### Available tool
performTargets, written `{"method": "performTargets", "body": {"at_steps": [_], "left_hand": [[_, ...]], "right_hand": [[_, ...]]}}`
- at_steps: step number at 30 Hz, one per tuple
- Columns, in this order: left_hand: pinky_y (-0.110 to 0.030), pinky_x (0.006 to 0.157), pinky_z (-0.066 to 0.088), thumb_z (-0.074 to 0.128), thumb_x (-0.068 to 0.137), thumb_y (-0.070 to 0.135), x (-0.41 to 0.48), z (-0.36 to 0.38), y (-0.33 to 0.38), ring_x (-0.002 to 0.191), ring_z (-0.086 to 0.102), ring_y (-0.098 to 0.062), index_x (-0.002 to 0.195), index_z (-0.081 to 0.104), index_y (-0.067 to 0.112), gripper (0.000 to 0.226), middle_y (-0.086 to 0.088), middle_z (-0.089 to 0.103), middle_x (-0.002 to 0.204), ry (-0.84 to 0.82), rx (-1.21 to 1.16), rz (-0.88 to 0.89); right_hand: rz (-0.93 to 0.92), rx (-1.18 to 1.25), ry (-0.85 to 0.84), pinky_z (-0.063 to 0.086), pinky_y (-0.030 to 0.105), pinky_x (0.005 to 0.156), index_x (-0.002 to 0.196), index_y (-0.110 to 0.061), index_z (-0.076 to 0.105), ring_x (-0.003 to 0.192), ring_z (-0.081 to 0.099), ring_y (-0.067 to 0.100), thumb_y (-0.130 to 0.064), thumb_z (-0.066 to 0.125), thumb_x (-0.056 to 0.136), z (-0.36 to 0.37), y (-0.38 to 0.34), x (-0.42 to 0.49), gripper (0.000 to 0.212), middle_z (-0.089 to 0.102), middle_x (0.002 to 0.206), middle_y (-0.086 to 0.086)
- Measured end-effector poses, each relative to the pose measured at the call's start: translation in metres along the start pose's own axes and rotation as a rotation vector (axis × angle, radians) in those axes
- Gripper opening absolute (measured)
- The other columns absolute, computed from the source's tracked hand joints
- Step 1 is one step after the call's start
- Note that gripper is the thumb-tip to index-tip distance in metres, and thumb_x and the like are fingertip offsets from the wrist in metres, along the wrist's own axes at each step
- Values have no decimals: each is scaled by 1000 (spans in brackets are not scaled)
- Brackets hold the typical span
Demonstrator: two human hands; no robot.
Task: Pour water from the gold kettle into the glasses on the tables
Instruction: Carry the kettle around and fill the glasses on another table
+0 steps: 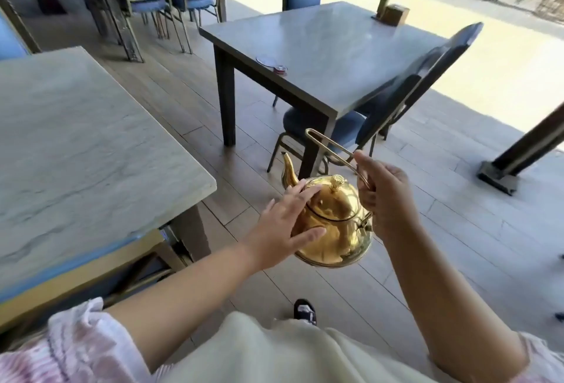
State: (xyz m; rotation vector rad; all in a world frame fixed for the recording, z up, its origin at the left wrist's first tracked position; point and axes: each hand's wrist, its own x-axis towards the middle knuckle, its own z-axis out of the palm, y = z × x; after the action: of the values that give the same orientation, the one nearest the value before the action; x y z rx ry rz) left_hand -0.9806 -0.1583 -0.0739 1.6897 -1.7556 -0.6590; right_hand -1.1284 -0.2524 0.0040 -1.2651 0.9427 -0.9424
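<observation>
The gold kettle (332,223) hangs in the air over the wooden floor, between the two tables, its spout pointing up and to the left. My right hand (386,196) is shut on the kettle's thin wire handle. My left hand (285,223) rests flat against the kettle's left side, fingers spread across the lid's edge and the body. On the dark table (329,55) ahead, near its left edge, sit a clear glass (266,60) and a small red-trimmed item (280,70); they are blurred and small.
A pale stone-topped table (76,150) fills the left side. Blue padded chairs stand around the dark table, one (406,101) close to the kettle's right. A brown holder (392,13) sits at the dark table's far edge. A dark post base (500,175) is at right.
</observation>
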Motion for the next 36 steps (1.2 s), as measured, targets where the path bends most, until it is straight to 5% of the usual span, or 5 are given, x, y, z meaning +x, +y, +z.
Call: {"method": "performTargets", "body": {"at_steps": [8,14,20,36], "left_hand": [[-53,115,22,37,87,62,95,-19,-43,146,8,-17,138,-6,58,67,9,1,160,280,49,-227],[-57,117,5,25,85,70,141,-53,-92,148,5,-23,144,0,45,68,1,9,160,513,199,-393],[-59,114,18,37,88,61,162,-96,-150,146,9,-21,145,4,44,68,0,9,159,767,170,-531],[-48,118,21,50,88,54,117,-212,-235,146,6,-13,148,11,37,73,-1,7,160,1220,235,-948]], "right_hand": [[21,-50,-394,17,17,34,56,-14,43,36,21,9,-26,64,86,36,-14,167,39,28,50,3],[68,-30,-627,20,16,34,40,-21,53,34,23,6,-28,64,84,106,-14,260,46,37,39,-10],[82,-40,-886,20,18,35,48,-20,55,34,24,8,-32,68,75,206,-3,330,33,36,47,1],[231,-26,-1559,21,14,34,46,-19,48,32,21,8,-27,67,75,474,6,357,35,40,42,-2]]}}
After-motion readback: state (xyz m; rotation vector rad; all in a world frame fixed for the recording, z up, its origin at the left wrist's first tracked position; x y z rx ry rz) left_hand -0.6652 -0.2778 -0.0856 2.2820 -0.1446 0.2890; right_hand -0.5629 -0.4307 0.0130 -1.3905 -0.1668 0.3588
